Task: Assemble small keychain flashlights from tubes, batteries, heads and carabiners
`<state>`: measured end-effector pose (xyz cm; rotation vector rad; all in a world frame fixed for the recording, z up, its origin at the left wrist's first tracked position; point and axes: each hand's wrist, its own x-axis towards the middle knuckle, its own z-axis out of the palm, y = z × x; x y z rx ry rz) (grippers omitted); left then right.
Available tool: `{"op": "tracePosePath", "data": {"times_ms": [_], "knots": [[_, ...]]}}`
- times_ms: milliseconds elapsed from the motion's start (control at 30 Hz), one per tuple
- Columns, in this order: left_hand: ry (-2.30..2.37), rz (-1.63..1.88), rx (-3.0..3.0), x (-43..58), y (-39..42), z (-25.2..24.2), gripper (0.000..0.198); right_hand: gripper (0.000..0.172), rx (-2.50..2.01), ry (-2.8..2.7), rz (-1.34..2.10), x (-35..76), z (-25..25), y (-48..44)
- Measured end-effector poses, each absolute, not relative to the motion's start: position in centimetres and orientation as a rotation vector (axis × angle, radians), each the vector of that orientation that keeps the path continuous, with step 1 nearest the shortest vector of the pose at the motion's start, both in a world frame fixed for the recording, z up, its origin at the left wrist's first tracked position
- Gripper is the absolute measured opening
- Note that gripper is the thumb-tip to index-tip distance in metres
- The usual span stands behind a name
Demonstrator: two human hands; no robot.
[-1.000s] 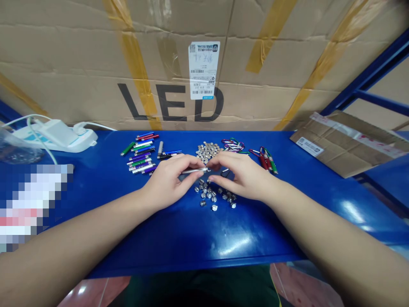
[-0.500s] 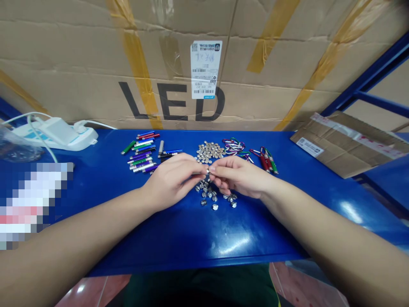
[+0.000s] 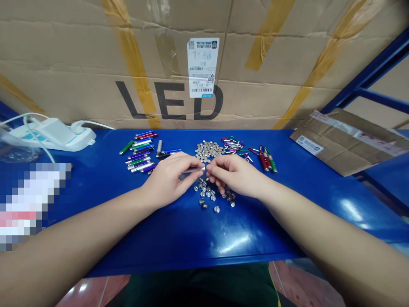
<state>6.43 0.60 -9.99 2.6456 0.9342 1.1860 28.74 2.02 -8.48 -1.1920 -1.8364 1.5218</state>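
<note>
My left hand [image 3: 172, 177] is closed round a slim silver flashlight tube [image 3: 192, 170], its end pointing right. My right hand [image 3: 234, 175] is closed in a pinch just beside that end; whatever sits between its fingertips is too small to make out. Behind the fingers lies a heap of button cells [image 3: 209, 150]. Below them are loose silver end caps [image 3: 207, 194], some partly hidden by my right hand. To the left, several coloured flashlight tubes [image 3: 140, 160] lie in a rough column.
Coloured carabiner clips [image 3: 232, 145] and a few flashlights with clips [image 3: 266, 160] lie to the right on the blue table [image 3: 166, 243]. A white power strip [image 3: 73, 136] stands at left. A large carton [image 3: 79, 64] walls the back; a smaller box [image 3: 345, 140] sits at right.
The silver tube now shows between my left thumb and fingers. My right fingertips have drawn slightly apart from my left ones. A few end caps lie in different spots.
</note>
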Motion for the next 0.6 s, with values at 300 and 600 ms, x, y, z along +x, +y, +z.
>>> {"op": "tracePosePath", "data": {"times_ms": [300, 600], "knots": [[1.097, 1.056, 2.660, 6.0, 1.2, -10.0, 0.009, 0.013, -1.063, -2.122, 0.799, 31.2, -8.1, 3.1], [1.134, 1.041, 2.606, 5.5, 1.3, -10.1, 0.009, 0.015, -0.314, -2.868, 0.641, 28.2, -7.1, -1.3]]}}
